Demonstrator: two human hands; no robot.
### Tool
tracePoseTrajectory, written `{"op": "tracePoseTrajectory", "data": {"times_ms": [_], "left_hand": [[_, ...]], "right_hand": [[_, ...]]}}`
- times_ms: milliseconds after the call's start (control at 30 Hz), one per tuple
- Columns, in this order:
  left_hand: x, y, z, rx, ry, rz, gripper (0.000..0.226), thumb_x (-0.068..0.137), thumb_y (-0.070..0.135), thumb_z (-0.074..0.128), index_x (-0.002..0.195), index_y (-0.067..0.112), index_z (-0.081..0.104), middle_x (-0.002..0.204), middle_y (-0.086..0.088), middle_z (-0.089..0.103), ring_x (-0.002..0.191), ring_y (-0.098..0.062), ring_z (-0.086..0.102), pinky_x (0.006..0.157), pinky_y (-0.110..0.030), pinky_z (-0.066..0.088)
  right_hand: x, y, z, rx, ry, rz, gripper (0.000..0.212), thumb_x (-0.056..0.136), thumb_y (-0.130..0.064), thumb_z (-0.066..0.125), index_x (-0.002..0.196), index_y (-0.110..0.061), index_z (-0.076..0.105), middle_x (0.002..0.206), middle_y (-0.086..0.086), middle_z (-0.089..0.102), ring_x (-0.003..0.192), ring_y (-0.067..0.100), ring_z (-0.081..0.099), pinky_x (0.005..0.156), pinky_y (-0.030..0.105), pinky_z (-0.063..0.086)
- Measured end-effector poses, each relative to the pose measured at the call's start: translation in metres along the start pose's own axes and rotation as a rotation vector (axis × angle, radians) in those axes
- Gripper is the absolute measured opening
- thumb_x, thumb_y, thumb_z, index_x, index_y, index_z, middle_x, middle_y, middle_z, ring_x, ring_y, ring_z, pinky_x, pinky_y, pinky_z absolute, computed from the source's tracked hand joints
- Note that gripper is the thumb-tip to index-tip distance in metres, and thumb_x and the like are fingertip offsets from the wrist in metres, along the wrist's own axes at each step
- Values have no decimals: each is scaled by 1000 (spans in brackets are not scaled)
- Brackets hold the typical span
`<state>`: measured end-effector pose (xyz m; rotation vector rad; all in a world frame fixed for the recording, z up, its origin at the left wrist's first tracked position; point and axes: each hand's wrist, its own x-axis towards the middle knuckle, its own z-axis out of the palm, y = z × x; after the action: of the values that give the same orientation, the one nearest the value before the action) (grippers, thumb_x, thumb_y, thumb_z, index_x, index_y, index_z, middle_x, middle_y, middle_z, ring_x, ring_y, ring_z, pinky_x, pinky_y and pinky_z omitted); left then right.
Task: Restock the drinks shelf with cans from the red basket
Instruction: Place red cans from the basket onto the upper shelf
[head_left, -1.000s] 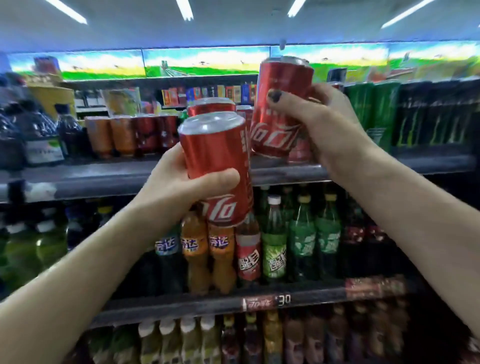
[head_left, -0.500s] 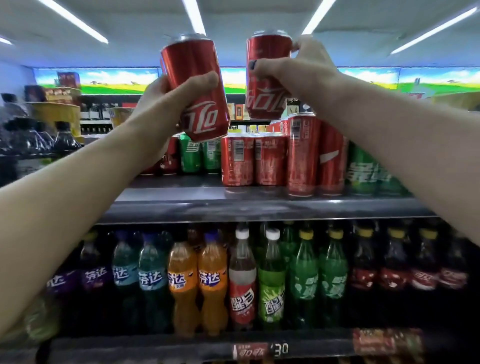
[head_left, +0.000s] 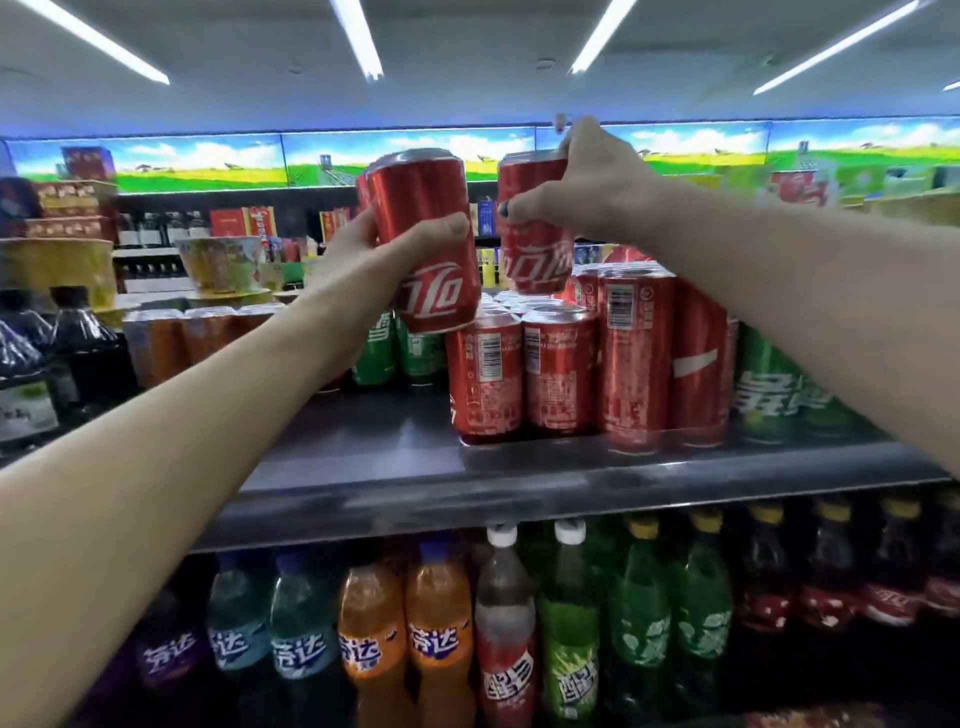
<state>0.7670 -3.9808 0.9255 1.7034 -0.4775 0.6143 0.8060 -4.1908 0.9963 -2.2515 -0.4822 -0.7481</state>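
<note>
The left hand (head_left: 358, 260) grips one red aluminium cola can (head_left: 426, 244), the right hand (head_left: 587, 187) another (head_left: 535, 228), above perhaps four red cans (head_left: 561, 374) near the grey metal shelf (head_left: 467, 488) front edge.

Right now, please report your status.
Left hand grips one red can. Right hand grips another can, above shelf cans. Nothing blocking.

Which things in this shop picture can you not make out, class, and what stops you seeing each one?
- Red basket: not in the head view at all.
- Back rows of red cans on the shelf: hidden by the front row.
- Lower part of the left can: its label is partly covered by the left hand.
- Boxes on far shelves: print too small and blurred.
- Right can: top hidden by the right hand.
</note>
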Motion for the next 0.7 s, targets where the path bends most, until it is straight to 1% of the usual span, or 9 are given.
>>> {"op": "tracePoseTrajectory", "data": {"times_ms": [33,100,233,300,367,467,600,700], "left_hand": [[2,-1,0,-9,-10,1,63,55,59,82,110,30,68,96,7,80,90,-14,78,88,-36,58],[8,-2,0,-16,-30,3,66,56,59,82,113,28,67,95,7,80,91,-14,77,90,-38,58],[15,-5,1,-55,-48,-5,69,57,57,82,117,26,66,98,5,78,94,-17,76,96,-44,58],[18,-7,2,-56,-52,-2,68,58,56,82,117,26,66,98,5,78,95,-18,76,98,-45,58],[19,-8,4,-57,-55,-3,68,58,56,82,116,26,66,98,5,78,96,-18,76,100,-47,57],[20,-12,6,-48,-53,-15,70,59,58,82,119,27,66,101,4,78,99,-20,76,102,-50,56],[20,-15,8,-58,-42,-30,73,58,59,81,122,26,65,103,4,77,98,-18,75,104,-50,55],[21,-15,8,-70,-40,-32,75,60,58,82,124,24,64,104,2,77,99,-20,75,106,-53,54]], "right_hand": [[1,1,1,-30,-2,2,69,82,-43,81,129,-9,43,106,2,53,93,19,52,55,22,33],[3,5,5,-64,-20,7,64,83,-45,80,123,-10,45,95,-1,53,87,16,53,55,23,32],[4,8,11,-77,-37,20,64,84,-44,79,126,-10,46,100,1,55,85,16,52,55,23,32],[6,10,11,-93,-46,31,57,85,-43,78,121,-11,48,92,-2,54,77,11,50,54,23,32],[7,12,12,-78,-57,47,54,87,-42,77,120,-11,48,88,-4,51,74,7,47,55,23,32],[10,16,12,-61,-72,60,60,86,-42,78,124,-10,46,89,-4,51,75,7,47,56,24,33],[10,17,13,-74,-78,65,68,85,-45,78,132,-10,43,93,-2,52,78,10,50,56,25,33],[9,19,13,-60,-95,69,74,87,-43,76,139,-10,36,108,4,53,88,19,52,56,25,33]]}}
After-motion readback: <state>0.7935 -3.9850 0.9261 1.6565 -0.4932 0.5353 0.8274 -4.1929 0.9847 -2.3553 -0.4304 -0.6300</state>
